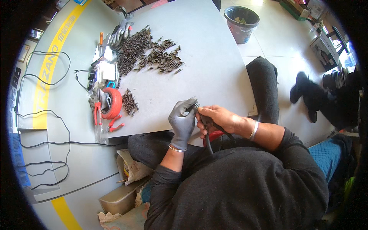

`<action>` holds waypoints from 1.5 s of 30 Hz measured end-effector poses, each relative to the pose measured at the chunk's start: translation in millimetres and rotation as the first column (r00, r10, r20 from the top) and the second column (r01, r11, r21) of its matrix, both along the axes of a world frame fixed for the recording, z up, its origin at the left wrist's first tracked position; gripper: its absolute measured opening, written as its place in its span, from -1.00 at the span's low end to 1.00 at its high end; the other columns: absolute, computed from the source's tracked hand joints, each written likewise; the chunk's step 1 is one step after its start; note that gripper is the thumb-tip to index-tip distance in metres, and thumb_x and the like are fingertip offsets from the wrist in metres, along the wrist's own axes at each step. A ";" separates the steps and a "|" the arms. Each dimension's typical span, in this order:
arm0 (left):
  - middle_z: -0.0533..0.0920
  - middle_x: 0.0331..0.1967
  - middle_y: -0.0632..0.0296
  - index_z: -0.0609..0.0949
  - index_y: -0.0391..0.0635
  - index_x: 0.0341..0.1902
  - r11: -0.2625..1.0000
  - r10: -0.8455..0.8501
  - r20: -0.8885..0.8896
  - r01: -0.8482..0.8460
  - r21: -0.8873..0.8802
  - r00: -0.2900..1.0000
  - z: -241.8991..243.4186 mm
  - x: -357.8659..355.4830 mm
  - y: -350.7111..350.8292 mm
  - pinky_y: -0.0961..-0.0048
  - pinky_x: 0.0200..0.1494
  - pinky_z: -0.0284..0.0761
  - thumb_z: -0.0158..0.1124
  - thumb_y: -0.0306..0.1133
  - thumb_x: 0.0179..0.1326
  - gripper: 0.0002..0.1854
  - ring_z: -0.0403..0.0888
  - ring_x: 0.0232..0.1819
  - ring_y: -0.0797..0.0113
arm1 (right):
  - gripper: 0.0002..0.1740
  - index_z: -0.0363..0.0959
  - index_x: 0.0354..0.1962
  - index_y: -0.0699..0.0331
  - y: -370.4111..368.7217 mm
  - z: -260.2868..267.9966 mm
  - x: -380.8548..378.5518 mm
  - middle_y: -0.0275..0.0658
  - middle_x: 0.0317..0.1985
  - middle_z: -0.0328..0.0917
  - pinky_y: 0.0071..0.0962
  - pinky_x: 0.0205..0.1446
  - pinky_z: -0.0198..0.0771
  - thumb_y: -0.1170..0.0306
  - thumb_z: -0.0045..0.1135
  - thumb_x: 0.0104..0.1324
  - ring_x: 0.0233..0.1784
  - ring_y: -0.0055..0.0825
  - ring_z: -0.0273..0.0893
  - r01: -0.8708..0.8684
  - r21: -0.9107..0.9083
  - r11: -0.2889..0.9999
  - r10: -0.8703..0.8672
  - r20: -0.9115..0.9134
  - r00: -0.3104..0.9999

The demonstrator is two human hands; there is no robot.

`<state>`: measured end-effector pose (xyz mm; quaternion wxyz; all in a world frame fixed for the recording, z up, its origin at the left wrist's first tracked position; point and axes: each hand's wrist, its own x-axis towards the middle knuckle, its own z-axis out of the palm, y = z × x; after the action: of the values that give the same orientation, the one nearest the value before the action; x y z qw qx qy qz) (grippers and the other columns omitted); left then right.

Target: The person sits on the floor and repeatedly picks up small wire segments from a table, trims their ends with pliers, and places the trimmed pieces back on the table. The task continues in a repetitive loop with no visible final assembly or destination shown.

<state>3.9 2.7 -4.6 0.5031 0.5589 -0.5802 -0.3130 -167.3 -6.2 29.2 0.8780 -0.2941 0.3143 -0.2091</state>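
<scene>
My left hand [182,116], in a grey coated glove, pinches a small dark piece with a metal tip [196,104] between thumb and forefinger. Against that piece my bare right hand [217,118] holds a plier-like tool with dark handles [209,141], its jaws largely hidden by the fingers. Both hands are over the near edge of the grey table [155,115]. To their left lies a little heap of short dark cylindrical parts with metal ends [130,102]. Farther off spread a large pile [133,47] and a looser group [164,57] of similar parts.
A red ring-shaped roll [112,103], red-handled pliers [116,123] and another red-handled tool [98,113] lie at the table's left. Grey gloves [120,33] rest behind. Black cables [69,142] trail along the left counter. A bin [242,24] stands beyond the table.
</scene>
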 end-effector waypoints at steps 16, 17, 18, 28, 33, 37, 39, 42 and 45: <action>0.72 -0.15 0.19 0.66 -0.30 0.04 0.994 -0.079 -0.265 0.098 0.057 0.961 5.1 -22.6 28.8 0.55 -0.09 0.64 0.26 -0.79 0.16 -0.64 0.71 -0.12 0.42 | -0.67 0.46 -0.15 0.25 44.7 8.9 -33.9 -0.08 -0.05 0.61 -0.08 0.38 0.37 0.14 -0.04 0.54 0.18 -0.12 0.56 -0.254 0.285 0.924 0.105 0.449 0.887; 0.72 -0.15 0.19 0.65 -0.30 0.06 0.994 -0.084 -0.223 0.097 0.046 0.971 6.4 -23.0 27.2 0.55 -0.09 0.64 0.27 -0.80 0.15 -0.62 0.71 -0.12 0.42 | -0.68 0.48 -0.16 0.24 46.2 6.2 -29.3 -0.10 -0.10 0.62 -0.06 0.37 0.37 0.15 -0.06 0.55 0.18 -0.10 0.57 -0.269 0.308 0.912 0.087 0.498 0.863; 0.72 -0.14 0.20 0.65 -0.30 0.07 0.994 -0.102 -0.178 0.106 0.013 0.979 7.3 -22.8 25.3 0.55 -0.09 0.64 0.27 -0.80 0.13 -0.60 0.71 -0.12 0.43 | -0.65 0.45 -0.23 0.22 49.5 5.2 -27.7 -0.20 -0.25 0.56 -0.05 0.33 0.42 0.14 -0.14 0.59 0.06 -0.20 0.59 -0.247 0.348 0.905 0.035 0.516 0.856; 0.75 -0.20 0.20 0.60 -0.06 0.29 0.993 -0.120 0.068 0.119 0.022 0.990 11.0 -24.2 26.0 0.54 -0.20 0.62 0.32 -0.76 0.08 -0.35 0.72 -0.23 0.49 | -0.56 0.39 -0.22 0.18 64.0 7.6 -20.6 -0.29 -0.34 0.42 -0.10 0.17 0.52 0.00 -0.23 0.60 -0.15 -0.39 0.54 -0.067 0.165 0.984 0.062 0.035 0.997; 0.75 -0.21 0.20 0.60 -0.07 0.28 0.991 -0.125 0.163 0.131 -0.026 0.979 7.5 -21.4 25.4 0.56 -0.20 0.62 0.32 -0.77 0.08 -0.37 0.71 -0.25 0.50 | -0.56 0.39 -0.18 0.20 64.2 9.0 -19.3 -0.27 -0.32 0.45 -0.15 0.15 0.53 0.00 -0.21 0.59 -0.15 -0.37 0.56 -0.046 0.171 0.984 0.052 -0.032 0.998; 0.75 -0.16 0.24 0.61 -0.19 0.22 0.993 -0.103 -0.041 0.105 0.054 0.994 -1.7 -20.9 19.9 0.56 -0.11 0.62 0.28 -0.75 0.16 -0.49 0.70 -0.20 0.48 | -0.55 0.43 -0.24 0.28 54.1 13.4 -19.4 -0.21 -0.30 0.57 -0.31 -0.02 0.60 0.03 -0.11 0.58 -0.17 -0.37 0.63 -0.067 0.252 0.965 0.079 -0.038 0.996; 0.74 -0.13 0.25 0.61 -0.24 0.20 0.985 -0.060 -0.295 0.105 0.140 0.953 -4.3 -16.4 17.5 0.55 -0.07 0.63 0.27 -0.72 0.21 -0.55 0.70 -0.15 0.44 | -0.54 0.46 -0.19 0.35 50.2 16.9 -20.8 -0.15 -0.27 0.61 -0.35 -0.03 0.60 0.06 -0.09 0.58 -0.15 -0.35 0.64 -0.082 0.294 0.952 0.078 0.026 0.997; 0.70 0.05 0.17 0.58 -0.22 0.21 0.939 -0.002 -0.653 0.226 0.259 0.758 -3.1 -4.1 11.7 0.35 0.12 0.62 0.22 -0.56 0.36 -0.64 0.69 0.06 0.25 | -0.53 0.48 -0.15 0.42 43.6 20.8 -20.8 -0.11 -0.25 0.63 -0.37 -0.04 0.61 0.10 -0.07 0.58 -0.15 -0.34 0.65 -0.103 0.189 0.977 0.094 0.054 0.994; 0.65 0.13 0.05 0.54 -0.22 0.26 0.921 -0.081 -0.935 0.385 0.063 0.346 0.0 1.8 10.3 0.26 0.31 0.51 0.16 -0.48 0.44 -0.65 0.64 0.17 0.20 | -0.60 0.43 -0.04 0.42 36.1 22.2 -16.8 -0.14 -0.24 0.61 -0.34 -0.03 0.62 0.17 -0.06 0.58 -0.13 -0.37 0.64 0.039 -0.016 0.999 -0.039 0.022 0.999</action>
<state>5.7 13.0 -4.5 0.6062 0.2645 -0.2285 -0.7144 -184.1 30.0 51.4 0.8748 -0.2928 0.3085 -0.2320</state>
